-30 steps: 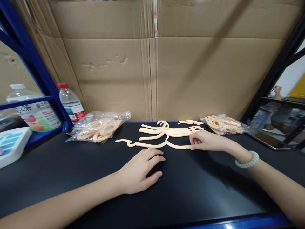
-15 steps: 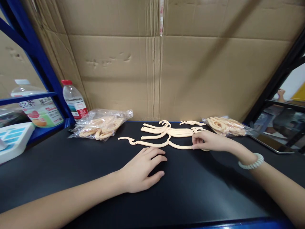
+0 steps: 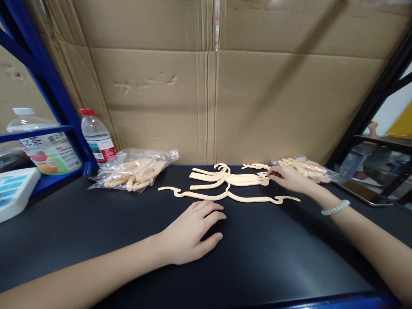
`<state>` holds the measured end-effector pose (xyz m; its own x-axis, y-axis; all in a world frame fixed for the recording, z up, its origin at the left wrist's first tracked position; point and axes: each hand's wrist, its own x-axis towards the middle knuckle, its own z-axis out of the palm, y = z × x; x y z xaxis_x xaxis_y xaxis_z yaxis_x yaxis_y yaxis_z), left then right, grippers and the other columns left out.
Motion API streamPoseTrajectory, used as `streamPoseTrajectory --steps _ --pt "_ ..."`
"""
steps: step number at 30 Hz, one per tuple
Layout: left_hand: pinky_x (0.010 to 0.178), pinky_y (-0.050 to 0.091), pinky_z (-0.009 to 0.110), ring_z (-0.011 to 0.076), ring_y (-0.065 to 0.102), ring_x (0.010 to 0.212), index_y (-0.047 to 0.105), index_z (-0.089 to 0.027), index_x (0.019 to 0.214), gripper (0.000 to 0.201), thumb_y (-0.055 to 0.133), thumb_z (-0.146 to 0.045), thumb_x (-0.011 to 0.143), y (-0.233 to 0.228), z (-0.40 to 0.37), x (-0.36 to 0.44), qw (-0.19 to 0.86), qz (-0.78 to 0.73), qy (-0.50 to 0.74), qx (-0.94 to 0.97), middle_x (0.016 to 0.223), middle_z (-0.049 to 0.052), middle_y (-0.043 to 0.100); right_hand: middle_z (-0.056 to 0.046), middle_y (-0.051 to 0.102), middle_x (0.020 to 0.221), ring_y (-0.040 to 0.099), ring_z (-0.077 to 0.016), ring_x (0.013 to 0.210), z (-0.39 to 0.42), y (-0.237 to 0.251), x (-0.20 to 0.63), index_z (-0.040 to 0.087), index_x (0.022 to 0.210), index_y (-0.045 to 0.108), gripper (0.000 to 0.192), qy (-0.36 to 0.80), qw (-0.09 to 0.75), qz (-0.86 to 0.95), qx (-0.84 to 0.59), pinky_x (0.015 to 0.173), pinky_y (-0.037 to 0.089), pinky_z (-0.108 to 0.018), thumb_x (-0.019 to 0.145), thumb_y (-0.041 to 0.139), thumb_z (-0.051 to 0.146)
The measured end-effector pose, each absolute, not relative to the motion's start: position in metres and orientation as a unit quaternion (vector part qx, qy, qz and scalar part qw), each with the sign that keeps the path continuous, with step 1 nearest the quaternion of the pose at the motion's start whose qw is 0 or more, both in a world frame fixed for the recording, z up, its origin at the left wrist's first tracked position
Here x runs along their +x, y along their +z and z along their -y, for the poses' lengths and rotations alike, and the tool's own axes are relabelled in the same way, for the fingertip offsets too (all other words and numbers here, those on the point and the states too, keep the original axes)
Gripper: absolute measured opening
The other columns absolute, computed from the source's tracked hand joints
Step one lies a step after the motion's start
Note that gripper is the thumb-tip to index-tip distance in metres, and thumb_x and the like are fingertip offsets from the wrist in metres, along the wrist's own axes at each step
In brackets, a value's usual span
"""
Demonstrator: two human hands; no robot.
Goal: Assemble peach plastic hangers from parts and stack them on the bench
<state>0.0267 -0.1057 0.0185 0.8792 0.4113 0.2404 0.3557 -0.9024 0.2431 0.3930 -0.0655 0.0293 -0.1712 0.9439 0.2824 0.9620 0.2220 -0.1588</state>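
On the black matte worktop (image 3: 96,240) the left hand (image 3: 189,234) lies flat, palm down, its fingers loosely spread and closed on nothing, just at 6 o'clock of a single cream plastic clothes hanger (image 3: 225,197) that lies flat and lengthwise across the surface. The right hand (image 3: 288,178), a pale beaded bracelet (image 3: 334,207) on its wrist, reaches to 1 o'clock of that hanger and rests its fingertips on the right end of a small stack of cream plastic hangers (image 3: 230,177) lying just behind the single one; its fingers are slightly curled (whether they pinch the stack's end or merely touch it cannot be told). Immediately at 3 o'clock of the right hand lies a clear plastic bag of cream hangers (image 3: 305,168), and well apart, at 9 o'clock of the stack, sits a second clear crinkled plastic bag holding more cream hangers (image 3: 135,171). Further out at 10 o'clock a clear water bottle with a red cap (image 3: 96,137) stands upright beside a blue metal shelf post (image 3: 48,77). A brown corrugated cardboard sheet (image 3: 209,94) stands as a wall along the far edge of the worktop.
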Motion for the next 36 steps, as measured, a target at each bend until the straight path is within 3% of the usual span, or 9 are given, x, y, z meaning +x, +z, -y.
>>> streamPoseTrajectory --steps 8,14,21,24,28,36 --pt "0.104 0.038 0.043 0.0264 0.046 0.123 0.053 -0.02 0.122 0.034 0.048 -0.028 0.09 0.018 0.105 0.027 0.095 -0.201 0.144 0.964 0.13 0.011 0.053 -0.01 0.071 0.095 0.064 -0.023 0.09 0.039 0.019 0.423 0.015 0.093 0.067 0.03 -0.111 0.176 0.751 -0.627 0.084 0.047 -0.034 0.083 0.039 0.01" --pt "0.102 0.04 0.042 0.0263 0.048 0.121 0.054 -0.022 0.121 0.032 0.05 -0.027 0.089 0.017 0.103 0.027 0.099 -0.199 0.16 0.962 0.129 0.009 0.054 -0.015 0.068 0.108 0.063 -0.0237 0.1 0.024 0.006 0.429 0.011 0.109 0.064 0.043 -0.141 0.153 0.755 -0.622 0.091 0.047 -0.036 0.077 0.039 -0.001" --pt "0.103 0.039 0.043 0.0262 0.048 0.12 0.054 -0.022 0.12 0.032 0.049 -0.028 0.089 0.018 0.105 0.027 0.101 -0.201 0.155 0.962 0.129 0.009 0.054 -0.011 0.05 0.14 0.041 -0.0301 0.131 0.016 0.0 0.43 0.017 0.111 0.067 0.042 -0.146 0.104 0.791 -0.585 0.107 0.035 -0.048 0.078 0.044 0.002" --pt "0.102 0.04 0.043 0.0263 0.049 0.119 0.055 -0.021 0.12 0.032 0.05 -0.028 0.089 0.018 0.105 0.027 0.103 -0.201 0.159 0.961 0.128 0.01 0.054 -0.011 0.049 0.141 0.042 -0.0313 0.131 0.012 -0.003 0.431 0.017 0.108 0.069 0.041 -0.14 0.093 0.795 -0.584 0.106 0.036 -0.05 0.079 0.043 0.002" --pt "0.102 0.04 0.044 0.0271 0.05 0.119 0.055 -0.022 0.119 0.032 0.051 -0.027 0.088 0.017 0.105 0.027 0.105 -0.193 0.173 0.96 0.127 0.01 0.055 -0.014 0.059 0.13 0.052 -0.0259 0.123 0.011 -0.004 0.428 0.014 0.117 0.065 0.05 -0.128 0.1 0.8 -0.577 0.105 0.039 -0.044 0.077 0.04 -0.002" --pt "0.104 0.039 0.045 0.0276 0.048 0.122 0.057 -0.02 0.119 0.032 0.051 -0.027 0.088 0.02 0.105 0.027 0.122 -0.204 0.154 0.959 0.128 0.011 0.055 -0.013 0.063 0.122 0.058 -0.0239 0.114 0.026 0.014 0.421 0.014 0.116 0.064 0.058 -0.118 0.182 0.79 -0.573 0.102 0.043 -0.043 0.066 0.041 -0.005"
